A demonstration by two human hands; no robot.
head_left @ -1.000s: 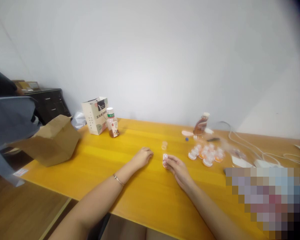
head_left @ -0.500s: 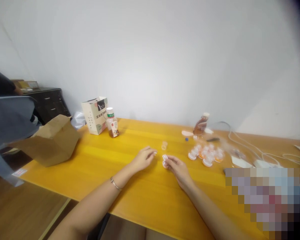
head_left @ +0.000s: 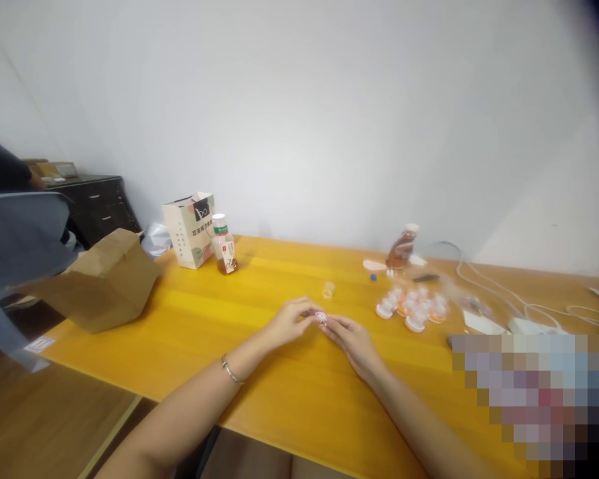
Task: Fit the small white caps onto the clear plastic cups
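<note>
My left hand [head_left: 290, 323] and my right hand [head_left: 355, 343] meet above the middle of the table [head_left: 279, 392]. Between their fingertips is a small white piece with holes [head_left: 321, 318], gripped by both hands and partly covered by the fingers. Its exact kind is too small to make out. Just beyond the hands, a small clear cup-like piece [head_left: 328, 290] rests on the wood. Further right, several small clear cups with white and orange rims [head_left: 415, 309] stand in a cluster.
An open cardboard box [head_left: 114, 286], a paper bag [head_left: 182, 236] and a drink bottle [head_left: 225, 249] are at left. Behind the cups stand another bottle [head_left: 402, 247], a blue cap [head_left: 373, 277] and white cables [head_left: 499, 293]. A person [head_left: 2, 163] is at the far left.
My hands have come together from slightly apart. The white piece in my right hand has moved a little left, and the left fingertips now touch it.
</note>
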